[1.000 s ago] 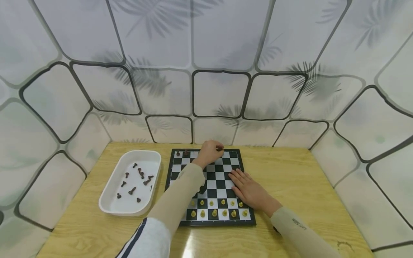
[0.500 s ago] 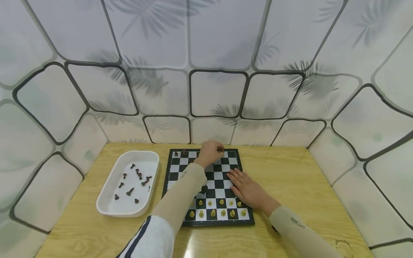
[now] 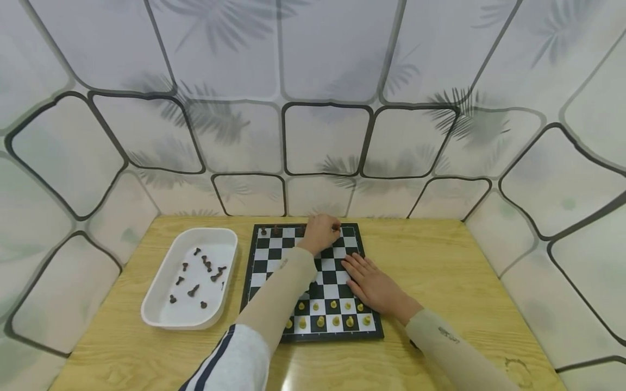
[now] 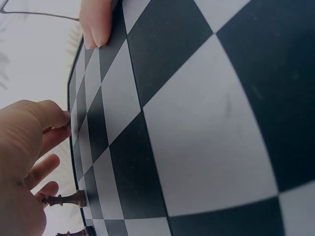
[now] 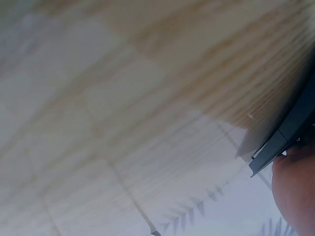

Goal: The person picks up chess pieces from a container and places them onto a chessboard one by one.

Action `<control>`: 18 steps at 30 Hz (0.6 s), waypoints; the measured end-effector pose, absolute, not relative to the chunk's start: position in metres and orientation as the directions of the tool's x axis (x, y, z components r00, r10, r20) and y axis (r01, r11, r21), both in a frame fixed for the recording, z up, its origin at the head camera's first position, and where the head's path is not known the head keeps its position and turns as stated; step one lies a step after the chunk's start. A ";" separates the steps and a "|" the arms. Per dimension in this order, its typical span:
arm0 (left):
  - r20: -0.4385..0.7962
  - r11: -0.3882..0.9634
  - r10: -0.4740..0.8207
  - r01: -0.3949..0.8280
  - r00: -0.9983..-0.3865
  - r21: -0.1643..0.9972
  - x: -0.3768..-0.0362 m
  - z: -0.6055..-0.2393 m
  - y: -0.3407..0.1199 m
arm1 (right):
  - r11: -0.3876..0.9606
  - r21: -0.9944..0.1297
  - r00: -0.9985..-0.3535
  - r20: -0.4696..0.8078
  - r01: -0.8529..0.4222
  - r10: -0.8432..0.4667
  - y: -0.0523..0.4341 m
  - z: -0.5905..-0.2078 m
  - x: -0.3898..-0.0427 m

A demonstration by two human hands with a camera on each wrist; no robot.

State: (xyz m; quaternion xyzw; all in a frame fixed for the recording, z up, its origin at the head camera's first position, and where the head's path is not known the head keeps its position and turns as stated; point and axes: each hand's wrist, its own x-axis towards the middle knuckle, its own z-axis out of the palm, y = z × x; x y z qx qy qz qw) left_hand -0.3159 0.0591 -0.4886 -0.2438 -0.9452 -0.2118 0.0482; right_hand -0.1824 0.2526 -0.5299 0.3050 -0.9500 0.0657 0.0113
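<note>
The left hand (image 3: 320,232) pinches a small dark brown chess piece (image 3: 335,226) in curled fingers at the far edge of the black-and-white chessboard (image 3: 313,282); it looks light, hard and easy to tip, best held by its thin middle, while the right hand (image 3: 374,282) lies flat, fingers spread, on the board.

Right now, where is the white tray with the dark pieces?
In the head view the tray sits on the table's left side, just left of the chessboard, with dark pieces lying loose inside it.

Left hand (image 3: 320,232) curled, right hand (image 3: 374,285) flat
</note>
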 end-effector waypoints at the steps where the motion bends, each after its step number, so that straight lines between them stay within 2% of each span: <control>1: 0.188 0.799 0.438 0.476 -0.879 0.367 -0.316 -0.488 0.060 | 0.806 -0.117 -0.814 0.058 -0.581 -0.578 0.253 -0.529 -0.182; 9: 0.204 0.831 0.414 0.460 -0.887 0.314 -0.321 -0.494 0.060 | 0.809 -0.123 -0.818 0.043 -0.575 -0.574 0.251 -0.527 -0.184; 18: 0.191 0.810 0.414 0.456 -0.890 0.368 -0.319 -0.492 0.061 | 0.814 -0.116 -0.821 0.029 -0.569 -0.570 0.251 -0.528 -0.183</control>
